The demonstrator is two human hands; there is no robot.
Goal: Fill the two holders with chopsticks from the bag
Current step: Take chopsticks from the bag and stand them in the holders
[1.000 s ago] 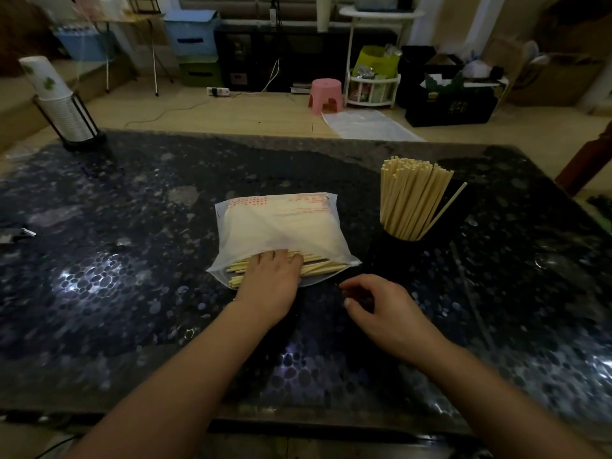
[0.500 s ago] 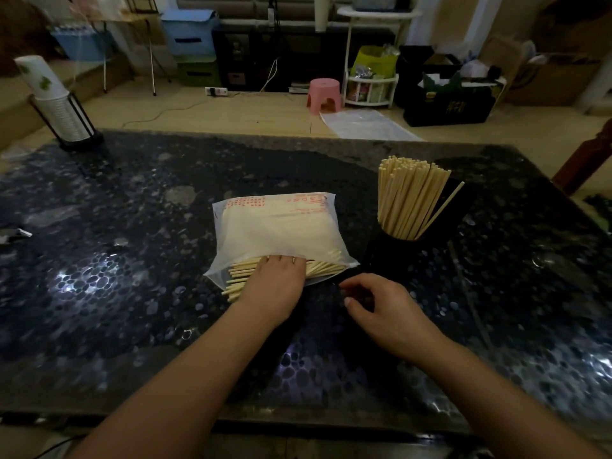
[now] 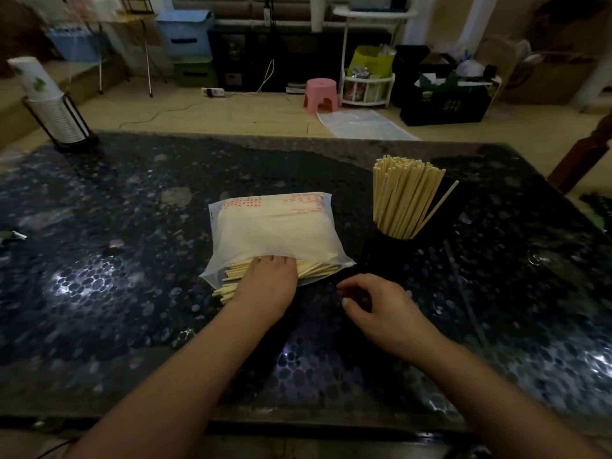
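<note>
Your right hand [image 3: 381,309] rests loosely curled on the table [image 3: 99,293], holding nothing. Your left hand [image 3: 268,283] lies flat on chopsticks [image 3: 314,270] at the bag [image 3: 275,226] mouth, likely to rake them out. Far right, the holder [image 3: 390,256] stands nearly full.

A translucent white plastic bag with red print [image 3: 273,226] lies flat mid-desk, its open mouth toward the near edge, pale wooden chopsticks [image 3: 231,288] spilling out. Just right of it stands a black holder [image 3: 390,256], upright, packed with a bundle of chopsticks [image 3: 402,200]
</note>
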